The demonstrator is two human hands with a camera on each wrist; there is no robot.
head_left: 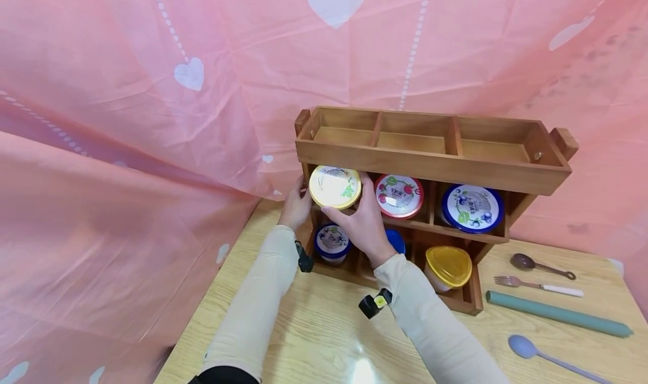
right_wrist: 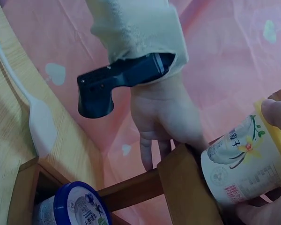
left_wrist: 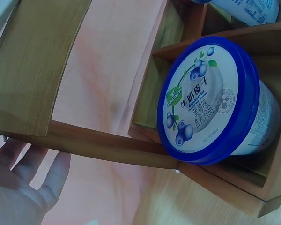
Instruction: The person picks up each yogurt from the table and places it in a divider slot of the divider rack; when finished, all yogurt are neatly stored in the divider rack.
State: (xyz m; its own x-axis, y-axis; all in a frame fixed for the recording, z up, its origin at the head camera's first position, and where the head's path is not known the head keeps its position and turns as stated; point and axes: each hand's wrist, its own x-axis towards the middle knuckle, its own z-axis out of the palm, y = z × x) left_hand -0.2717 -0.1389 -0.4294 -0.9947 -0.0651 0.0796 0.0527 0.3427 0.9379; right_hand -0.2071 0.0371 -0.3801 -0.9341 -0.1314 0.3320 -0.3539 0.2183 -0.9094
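Note:
My right hand (head_left: 361,221) grips a round tub with a yellow-rimmed lid (head_left: 335,187) at the upper-left compartment of a wooden tiered rack (head_left: 430,162). Thumb and fingers lie on either side of the tub, and its lid faces outward. In the right wrist view, the white tub (right_wrist: 246,161) shows a flower print. My left hand (head_left: 295,205) is at the rack's left end; in the left wrist view its fingers (left_wrist: 56,180) extend against the wooden side frame. Just below, a blue-lidded blueberry tub (left_wrist: 201,101) sits in the lower-left compartment.
A red-lidded tub (head_left: 399,196) and a blue-lidded tub (head_left: 472,208) fill the middle tier. Below are a blue lid (head_left: 395,241) and a yellow-lidded tub (head_left: 448,267). On the right lie a brown spoon (head_left: 523,261), fork (head_left: 511,281), green roll (head_left: 557,314) and lavender spoon (head_left: 523,346).

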